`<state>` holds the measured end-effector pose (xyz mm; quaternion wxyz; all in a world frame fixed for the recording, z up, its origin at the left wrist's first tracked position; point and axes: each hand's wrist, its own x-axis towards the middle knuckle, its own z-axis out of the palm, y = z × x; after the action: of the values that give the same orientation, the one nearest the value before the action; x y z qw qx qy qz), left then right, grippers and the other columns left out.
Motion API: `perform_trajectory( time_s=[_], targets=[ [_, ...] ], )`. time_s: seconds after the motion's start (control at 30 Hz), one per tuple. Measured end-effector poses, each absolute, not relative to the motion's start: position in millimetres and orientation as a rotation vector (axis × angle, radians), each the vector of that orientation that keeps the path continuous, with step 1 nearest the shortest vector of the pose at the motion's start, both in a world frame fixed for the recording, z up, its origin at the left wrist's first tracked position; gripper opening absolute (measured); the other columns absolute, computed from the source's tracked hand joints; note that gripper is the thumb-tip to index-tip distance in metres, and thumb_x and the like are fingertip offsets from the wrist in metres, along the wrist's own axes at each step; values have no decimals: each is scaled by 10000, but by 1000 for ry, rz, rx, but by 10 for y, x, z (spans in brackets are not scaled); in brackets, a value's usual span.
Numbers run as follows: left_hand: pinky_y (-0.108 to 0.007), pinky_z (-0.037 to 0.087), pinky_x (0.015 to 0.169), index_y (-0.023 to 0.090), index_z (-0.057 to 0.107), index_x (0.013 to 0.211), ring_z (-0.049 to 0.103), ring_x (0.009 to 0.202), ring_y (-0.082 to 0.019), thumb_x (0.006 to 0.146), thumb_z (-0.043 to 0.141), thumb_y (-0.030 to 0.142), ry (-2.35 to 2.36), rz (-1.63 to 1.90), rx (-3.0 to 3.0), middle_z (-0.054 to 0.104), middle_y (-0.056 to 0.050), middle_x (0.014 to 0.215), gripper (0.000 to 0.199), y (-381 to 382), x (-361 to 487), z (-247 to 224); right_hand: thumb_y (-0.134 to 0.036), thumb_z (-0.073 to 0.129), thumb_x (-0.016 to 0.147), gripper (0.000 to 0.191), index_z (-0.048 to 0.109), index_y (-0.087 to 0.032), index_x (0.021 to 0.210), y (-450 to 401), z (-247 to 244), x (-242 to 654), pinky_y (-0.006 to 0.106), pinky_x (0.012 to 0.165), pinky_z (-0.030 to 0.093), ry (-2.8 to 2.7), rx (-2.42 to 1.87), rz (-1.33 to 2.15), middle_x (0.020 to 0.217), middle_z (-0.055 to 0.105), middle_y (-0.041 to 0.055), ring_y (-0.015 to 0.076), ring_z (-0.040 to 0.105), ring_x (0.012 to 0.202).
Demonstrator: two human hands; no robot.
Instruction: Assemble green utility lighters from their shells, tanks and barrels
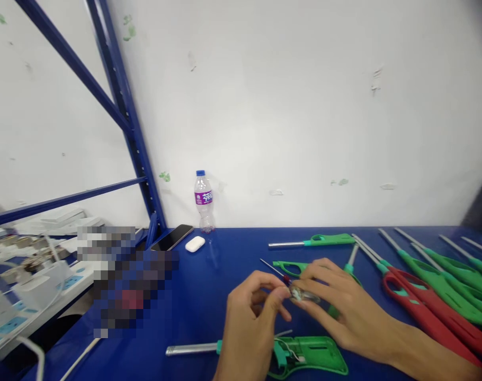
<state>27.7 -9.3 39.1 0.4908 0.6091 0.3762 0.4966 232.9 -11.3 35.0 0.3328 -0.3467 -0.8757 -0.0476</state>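
Observation:
My left hand is closed, its thumb and forefinger pinched at the left end of a small clear lighter part. My right hand grips the same part from the other side, its fingers covering much of it. Below them lies an opened green gas lighter, with a metal tube pointing left and a thin wire inside; my left hand hides its middle. Just behind the hands are a green handle piece and a thin metal-shafted tool with a dark red end, probably a screwdriver.
Several green lighters and red lighters lie to the right on the blue table. A green lighter lies behind. A bottle, phone and white case stand back left, near a blue rack and power strip.

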Motion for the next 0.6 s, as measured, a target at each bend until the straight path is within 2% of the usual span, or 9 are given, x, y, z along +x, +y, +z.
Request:
perform_trajectory(
  time_s=[0.13,0.27,0.37,0.6],
  targets=[
    [-199,415,550,185,703,877,589,576,-114,906,653,417,968,1180,1562,619,24,646,239,-33,259,360,-205,536,1056,154,680,-197,1109,-104,387,2331,395,842,415,-2278,-911,-62,956,669,41,205,581,863],
    [-202,254,437,197,708,919,406,466,-80,909,640,537,1049,1119,1624,583,34,609,347,-23,247,335,-272,535,1070,190,700,-180,1093,-100,402,2352,383,827,397,-2284,-899,-77,937,651,39,191,561,834],
    [-208,203,421,209,700,966,305,442,-63,912,628,584,1072,1050,1646,600,35,642,386,-31,225,326,-300,526,1079,220,713,-185,1093,-103,409,2355,367,810,389,-2280,-907,-89,933,639,36,181,549,816],
    [-212,250,465,198,696,974,384,487,-96,922,620,559,1100,1013,1710,486,64,531,372,-21,224,325,-307,530,1081,235,726,-178,1092,-98,421,2352,351,822,393,-2278,-921,-85,955,650,46,185,577,858]
  ],
)
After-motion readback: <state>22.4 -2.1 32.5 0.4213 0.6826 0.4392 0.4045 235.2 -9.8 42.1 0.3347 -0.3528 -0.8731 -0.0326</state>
